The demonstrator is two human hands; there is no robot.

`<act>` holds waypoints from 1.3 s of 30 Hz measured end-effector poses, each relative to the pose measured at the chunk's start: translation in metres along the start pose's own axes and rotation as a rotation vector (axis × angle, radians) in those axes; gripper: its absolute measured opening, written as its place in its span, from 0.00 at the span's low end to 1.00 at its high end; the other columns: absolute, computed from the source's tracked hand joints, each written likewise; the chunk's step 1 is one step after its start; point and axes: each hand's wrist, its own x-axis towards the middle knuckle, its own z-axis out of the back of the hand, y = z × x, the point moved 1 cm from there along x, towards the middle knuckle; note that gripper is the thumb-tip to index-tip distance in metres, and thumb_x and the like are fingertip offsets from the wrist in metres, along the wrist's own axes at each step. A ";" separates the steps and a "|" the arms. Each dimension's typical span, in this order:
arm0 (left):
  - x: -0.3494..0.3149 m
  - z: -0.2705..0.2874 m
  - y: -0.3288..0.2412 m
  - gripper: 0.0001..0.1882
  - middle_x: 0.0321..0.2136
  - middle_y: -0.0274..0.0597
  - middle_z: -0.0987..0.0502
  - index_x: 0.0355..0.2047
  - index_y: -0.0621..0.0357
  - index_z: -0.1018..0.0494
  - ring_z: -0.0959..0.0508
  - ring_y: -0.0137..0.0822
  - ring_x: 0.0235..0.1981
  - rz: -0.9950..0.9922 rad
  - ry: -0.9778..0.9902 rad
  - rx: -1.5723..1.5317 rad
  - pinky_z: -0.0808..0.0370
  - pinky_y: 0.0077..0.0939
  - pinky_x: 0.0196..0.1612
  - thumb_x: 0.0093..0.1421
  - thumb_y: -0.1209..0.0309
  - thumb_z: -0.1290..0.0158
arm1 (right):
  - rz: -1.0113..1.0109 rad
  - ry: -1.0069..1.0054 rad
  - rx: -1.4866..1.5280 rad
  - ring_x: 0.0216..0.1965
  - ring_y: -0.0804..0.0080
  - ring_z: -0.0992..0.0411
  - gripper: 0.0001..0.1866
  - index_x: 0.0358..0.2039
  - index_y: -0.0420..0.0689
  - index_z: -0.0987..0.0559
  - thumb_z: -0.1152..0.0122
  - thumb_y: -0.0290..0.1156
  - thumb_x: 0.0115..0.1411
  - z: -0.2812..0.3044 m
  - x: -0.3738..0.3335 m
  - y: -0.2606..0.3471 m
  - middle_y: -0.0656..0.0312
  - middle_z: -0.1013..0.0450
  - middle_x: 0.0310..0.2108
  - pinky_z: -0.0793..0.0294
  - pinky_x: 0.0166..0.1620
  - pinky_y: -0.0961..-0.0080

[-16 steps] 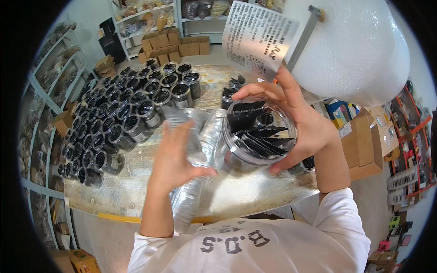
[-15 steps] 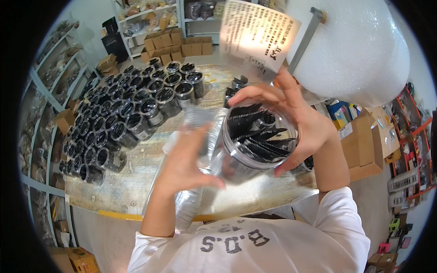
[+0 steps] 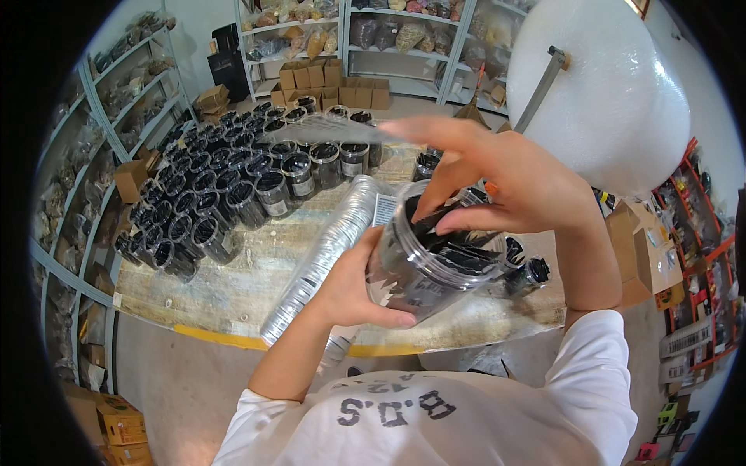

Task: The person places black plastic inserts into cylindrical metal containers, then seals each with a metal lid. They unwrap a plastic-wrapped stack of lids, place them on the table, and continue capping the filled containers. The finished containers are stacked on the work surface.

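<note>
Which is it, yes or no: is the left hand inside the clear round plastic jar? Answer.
No, the left hand grips the jar from outside.

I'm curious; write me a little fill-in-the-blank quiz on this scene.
1. The left hand is around the clear jar, the right hand is at its mouth, and the packets inside are coloured ____.
2. Most other jars stand toward the table's ____ side.
3. The large white roll fills the picture's upper ____ area.
4. The person's shirt is mainly ____.

Missing words: black; left; right; white
</note>
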 end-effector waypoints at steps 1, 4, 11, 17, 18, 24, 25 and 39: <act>-0.001 -0.004 -0.001 0.60 0.51 0.46 0.28 0.62 0.68 0.43 0.28 0.37 0.52 -0.005 0.006 -0.027 0.34 0.29 0.57 0.30 0.59 0.24 | -0.063 0.047 -0.022 0.32 0.60 0.21 0.38 0.62 0.50 0.37 0.33 0.25 0.52 0.000 0.002 0.008 0.62 0.20 0.31 0.23 0.34 0.69; -0.004 -0.013 0.003 0.59 0.51 0.46 0.28 0.61 0.69 0.42 0.28 0.36 0.52 -0.032 0.016 -0.116 0.34 0.28 0.57 0.31 0.60 0.24 | -0.132 0.051 -0.018 0.38 0.63 0.22 0.30 0.53 0.46 0.33 0.32 0.24 0.51 0.003 0.002 0.014 0.59 0.23 0.37 0.23 0.36 0.72; 0.009 -0.026 0.004 0.60 0.51 0.46 0.28 0.61 0.69 0.42 0.28 0.33 0.51 -0.041 0.061 -0.104 0.33 0.27 0.56 0.30 0.58 0.24 | -0.331 0.033 0.282 0.31 0.71 0.20 0.40 0.64 0.41 0.44 0.34 0.21 0.54 -0.007 -0.026 0.025 0.59 0.20 0.26 0.25 0.37 0.78; 0.016 -0.050 0.022 0.55 0.53 0.43 0.31 0.61 0.67 0.42 0.30 0.33 0.54 0.024 0.180 -0.388 0.36 0.29 0.59 0.34 0.65 0.25 | -0.474 0.256 0.266 0.30 0.73 0.21 0.43 0.66 0.45 0.47 0.33 0.24 0.54 -0.009 -0.040 0.009 0.63 0.19 0.28 0.28 0.35 0.79; 0.018 -0.054 0.023 0.55 0.53 0.43 0.31 0.61 0.67 0.42 0.30 0.33 0.54 0.038 0.174 -0.471 0.36 0.29 0.60 0.35 0.66 0.25 | -0.486 0.256 0.267 0.30 0.74 0.21 0.43 0.66 0.45 0.47 0.32 0.24 0.54 -0.008 -0.043 0.006 0.63 0.19 0.28 0.27 0.35 0.79; 0.049 -0.028 0.024 0.57 0.54 0.43 0.30 0.62 0.66 0.43 0.29 0.35 0.55 -0.007 0.100 -0.559 0.32 0.32 0.58 0.35 0.61 0.23 | -0.192 -0.714 0.221 0.40 0.76 0.28 0.24 0.53 0.42 0.29 0.34 0.30 0.57 0.047 -0.092 0.019 0.63 0.31 0.40 0.29 0.39 0.79; 0.054 -0.022 0.019 0.57 0.53 0.43 0.30 0.62 0.66 0.43 0.28 0.35 0.54 -0.038 0.081 -0.523 0.31 0.32 0.58 0.35 0.58 0.24 | -0.168 -0.709 0.116 0.41 0.75 0.29 0.17 0.45 0.40 0.23 0.33 0.32 0.56 0.049 -0.092 0.035 0.65 0.32 0.40 0.29 0.40 0.77; 0.093 -0.015 -0.050 0.58 0.53 0.43 0.29 0.60 0.64 0.38 0.28 0.34 0.52 -0.187 0.025 -0.312 0.29 0.30 0.52 0.39 0.33 0.35 | -0.136 -0.701 0.016 0.40 0.63 0.26 0.15 0.28 0.41 0.19 0.28 0.39 0.47 0.034 -0.079 0.066 0.52 0.29 0.49 0.27 0.48 0.70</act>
